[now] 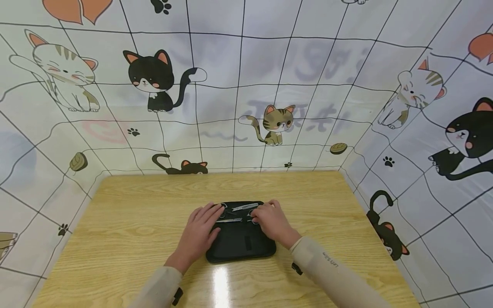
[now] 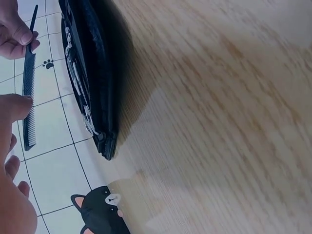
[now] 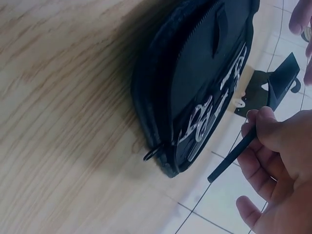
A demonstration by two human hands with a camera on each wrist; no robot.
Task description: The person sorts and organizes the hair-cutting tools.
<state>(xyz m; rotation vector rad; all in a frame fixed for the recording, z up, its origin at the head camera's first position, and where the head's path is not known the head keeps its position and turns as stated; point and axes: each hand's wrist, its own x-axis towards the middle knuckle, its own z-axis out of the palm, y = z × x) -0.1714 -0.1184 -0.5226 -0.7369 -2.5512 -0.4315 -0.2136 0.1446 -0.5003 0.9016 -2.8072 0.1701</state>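
Observation:
An unzipped black case (image 1: 241, 241) lies spread on the table, with several silver scissors (image 1: 245, 207) along its far half. My right hand (image 1: 274, 223) is over the case's right side. In the right wrist view it pinches the narrow tail of a black comb (image 3: 234, 153) between thumb and fingers. The left hand (image 1: 200, 229) is at the case's left side with its fingers extended. From the left wrist, the comb (image 2: 29, 80) shows its fine teeth, and the left thumb (image 2: 18, 106) overlaps it; whether they touch is unclear. Against the dark case, the comb cannot be made out in the head view.
Beneath the case is a wood-grain table (image 1: 154, 201). A cat-printed cloth (image 1: 215, 102) rises behind the table and along both sides. The case's zipper pull (image 3: 152, 154) sticks out at one corner.

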